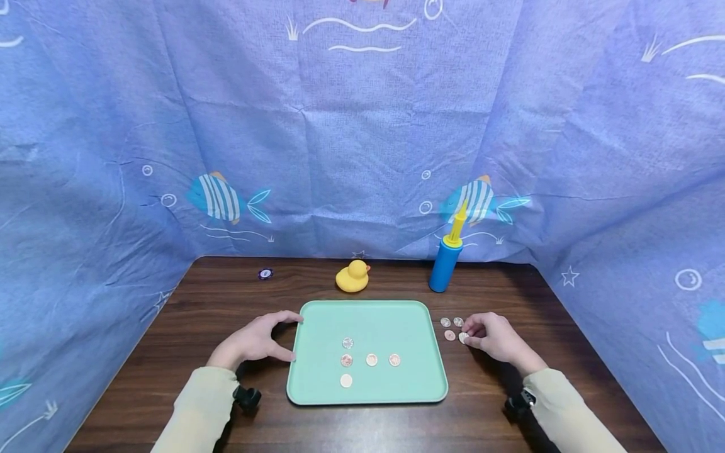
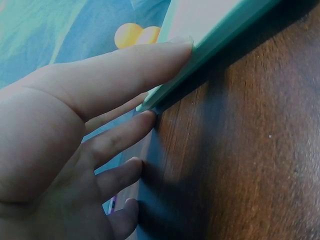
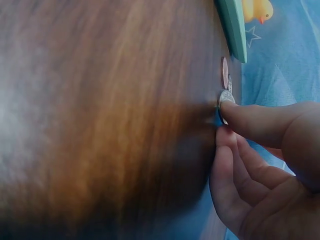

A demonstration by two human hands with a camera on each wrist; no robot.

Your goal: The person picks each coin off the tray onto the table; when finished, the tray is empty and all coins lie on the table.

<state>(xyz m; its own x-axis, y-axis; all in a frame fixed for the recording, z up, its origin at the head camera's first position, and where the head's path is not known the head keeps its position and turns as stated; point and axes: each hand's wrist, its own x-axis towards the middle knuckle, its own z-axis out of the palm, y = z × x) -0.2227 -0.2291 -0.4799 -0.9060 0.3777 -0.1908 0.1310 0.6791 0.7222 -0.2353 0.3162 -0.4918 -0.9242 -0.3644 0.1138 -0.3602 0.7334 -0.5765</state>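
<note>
While the right hand [image 1: 494, 336] rests on the wooden table [image 1: 187, 352] just right of the tray [image 1: 368, 393], its thumb and forefinger close narrowly on a silver coin [image 1: 463, 338] that lies flat on the wood; the right wrist view shows the fingertips [image 3: 235, 112] pressed onto the coin's [image 3: 225, 97] edge. Whether the coin is lifted clear of the surface cannot be told. Three more coins lie just beyond and to the tray side of this grip: a copper coin [image 1: 450, 335] beside the pinched one, then two silver coins [image 1: 452, 322] a little farther out.

The left hand [image 1: 255, 341] sits at the opposite short side of the tray. Its thumb and fingers are spread wide and fairly straight, with the thumb tip on the near part of the rim and the forefinger on the far corner; the left wrist view confirms the thumb [image 2: 150, 62] lying against the tray's edge [image 2: 225, 30]. It grips nothing.

Between the two hands, five coins [image 1: 370, 360] rest inside the mint-green tray.

Beyond the tray stand a yellow rubber duck [image 1: 353, 277] and, past the right hand, an upright blue pump [image 1: 445, 261] with a yellow nozzle. A small purple disc [image 1: 265, 274] lies far beyond the left hand, near the blue fish-print cloth [image 1: 362, 126].
</note>
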